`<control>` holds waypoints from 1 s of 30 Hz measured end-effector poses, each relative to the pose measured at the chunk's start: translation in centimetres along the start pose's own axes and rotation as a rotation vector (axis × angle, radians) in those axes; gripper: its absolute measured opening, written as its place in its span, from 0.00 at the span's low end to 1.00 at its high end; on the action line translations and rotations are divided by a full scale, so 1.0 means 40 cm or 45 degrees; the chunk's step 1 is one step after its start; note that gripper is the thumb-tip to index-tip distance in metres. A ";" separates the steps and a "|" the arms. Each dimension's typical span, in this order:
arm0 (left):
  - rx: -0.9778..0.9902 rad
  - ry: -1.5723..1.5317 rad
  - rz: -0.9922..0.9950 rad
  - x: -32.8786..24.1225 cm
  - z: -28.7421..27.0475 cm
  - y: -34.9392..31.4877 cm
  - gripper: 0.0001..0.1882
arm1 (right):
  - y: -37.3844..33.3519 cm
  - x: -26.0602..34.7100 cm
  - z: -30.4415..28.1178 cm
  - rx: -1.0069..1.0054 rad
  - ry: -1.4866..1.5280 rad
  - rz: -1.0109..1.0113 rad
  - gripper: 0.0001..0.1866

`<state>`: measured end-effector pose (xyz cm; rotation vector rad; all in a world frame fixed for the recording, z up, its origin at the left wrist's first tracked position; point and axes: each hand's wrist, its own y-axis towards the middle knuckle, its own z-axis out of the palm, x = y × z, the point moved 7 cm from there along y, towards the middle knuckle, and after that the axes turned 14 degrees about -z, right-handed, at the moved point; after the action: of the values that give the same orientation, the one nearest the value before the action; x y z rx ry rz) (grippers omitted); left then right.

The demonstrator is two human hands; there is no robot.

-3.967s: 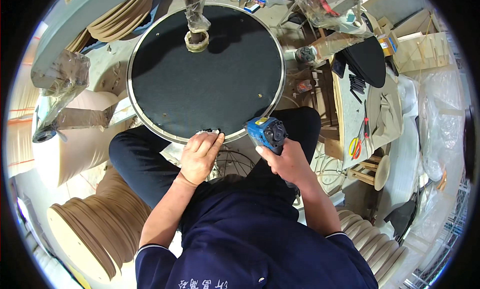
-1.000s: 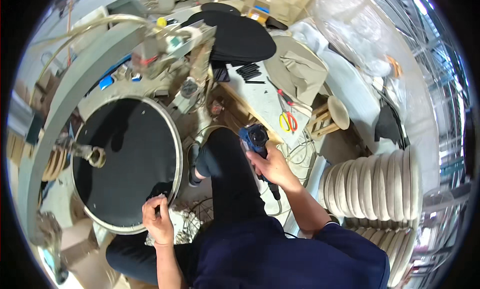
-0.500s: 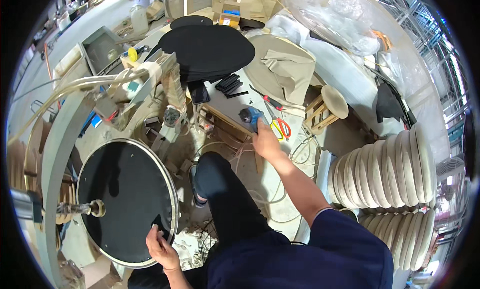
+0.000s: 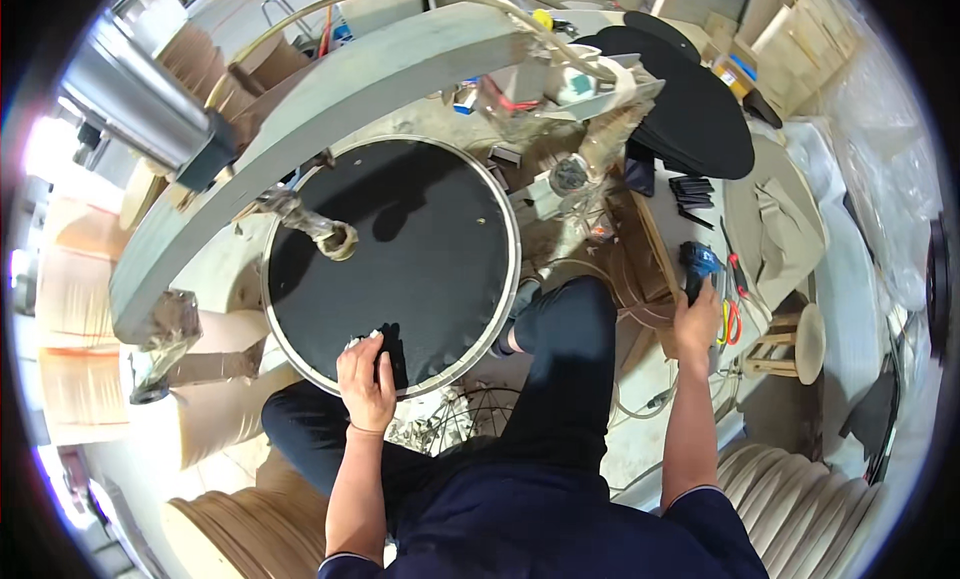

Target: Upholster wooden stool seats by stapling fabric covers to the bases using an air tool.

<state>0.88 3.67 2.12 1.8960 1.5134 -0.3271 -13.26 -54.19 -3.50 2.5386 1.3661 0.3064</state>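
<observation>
My left hand (image 4: pixel 367 386) rests on the near edge of a round black cloth-covered disc (image 4: pixel 435 274) with a pale rim. Its fingers are bent over the cloth with the thumb apart, and small white patches show at the fingertips. Out to the right, my right hand (image 4: pixel 697 321) is closed round the black grip of a blue and black hand-held power tool (image 4: pixel 700 259), held over the narrow worktable (image 4: pixel 672 211). Beside it lie red-handled scissors (image 4: pixel 733 322) and a red and black screwdriver (image 4: pixel 737 276). A metal rod with a round end (image 4: pixel 338 241) stands over the disc.
A curved grey machine arm (image 4: pixel 300 144) with a metal cylinder (image 4: pixel 150 89) arches over the disc's far left. Black round covers (image 4: pixel 690 109), beige cloth (image 4: pixel 775 229) and black strips (image 4: pixel 692 194) lie on the table. A wooden stool (image 4: pixel 800 344) and stacked pale discs (image 4: pixel 795 509) stand right.
The view has swung left, so the disc and table appear farther right. My left hand's fingers have spread from a pinch and lie farther onto the cloth. My right hand still holds the tool.
</observation>
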 end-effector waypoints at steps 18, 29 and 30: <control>-0.321 -0.061 -0.676 0.377 -0.077 0.147 0.26 | 0.113 0.775 -0.016 0.030 1.183 -0.729 0.17; -0.417 0.158 -0.561 0.345 -0.050 0.209 0.25 | 0.355 0.910 0.173 0.115 0.766 -0.651 0.16; -0.425 0.171 -0.573 0.344 -0.050 0.209 0.25 | 0.364 0.923 0.180 0.127 0.771 -0.674 0.16</control>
<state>12.29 14.65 -1.44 1.3327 1.9467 -0.1325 20.29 -31.78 -3.28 2.1095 2.2414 0.9643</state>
